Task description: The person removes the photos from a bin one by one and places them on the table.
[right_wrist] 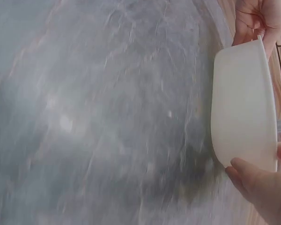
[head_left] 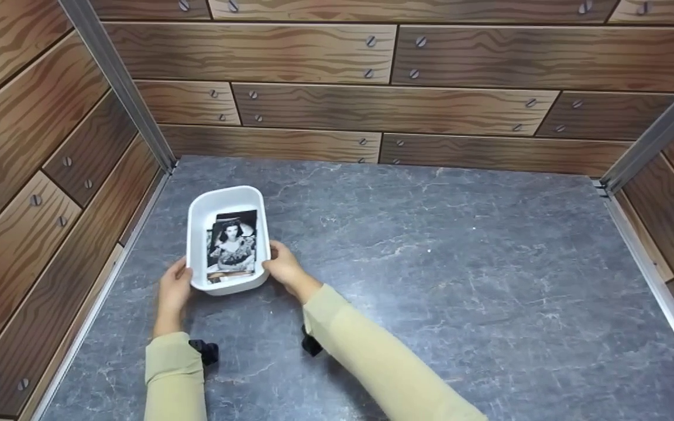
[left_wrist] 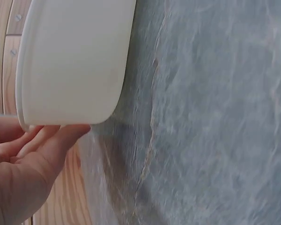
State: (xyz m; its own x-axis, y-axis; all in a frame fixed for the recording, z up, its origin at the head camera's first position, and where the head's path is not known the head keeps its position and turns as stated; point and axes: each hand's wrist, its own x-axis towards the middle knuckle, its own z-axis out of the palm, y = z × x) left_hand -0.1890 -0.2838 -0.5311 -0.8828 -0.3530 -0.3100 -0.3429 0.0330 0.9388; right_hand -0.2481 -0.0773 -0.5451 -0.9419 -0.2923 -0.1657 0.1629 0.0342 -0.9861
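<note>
Both hands grip white tray [head_left: 199, 234] near-end rim; left wall [head_left: 33, 193] close, open slate tabletop [head_left: 460, 263] rightward.

A grey marbled surface [head_left: 430, 280] stretches wide, boxed in by wood-plank walls [head_left: 337, 88] dotted with screws, metal strips [head_left: 120, 88] running up the two back corners.

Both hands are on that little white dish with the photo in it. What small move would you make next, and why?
Probably lift it straight up, kept level. The left hand and right hand grip opposite sides of the white dish at its near end, and the photo lies loose inside, so tilting might slide it.
</note>
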